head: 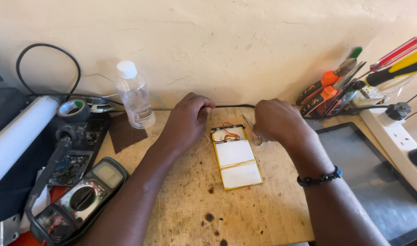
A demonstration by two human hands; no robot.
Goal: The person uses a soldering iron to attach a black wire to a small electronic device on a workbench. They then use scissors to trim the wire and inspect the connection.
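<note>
My left hand (189, 119) is closed in a fist above the workbench, pinching a thin pale wire that hangs down toward the wood. My right hand (276, 122) is closed around small scissors (255, 135), whose metal blades and one ring show beside the palm. Between the hands lies a flat white battery pack (236, 161) with a yellow edge, a band across its middle and red wires at its top end. A dark bead bracelet sits on my right wrist.
A multimeter (83, 199) lies at the lower left, with a plastic water bottle (134, 96) and tape roll (73, 108) behind it. A holder of screwdrivers and pliers (349, 86) stands at the right, beside a dark tablet (368, 177) and a white power strip (399, 136).
</note>
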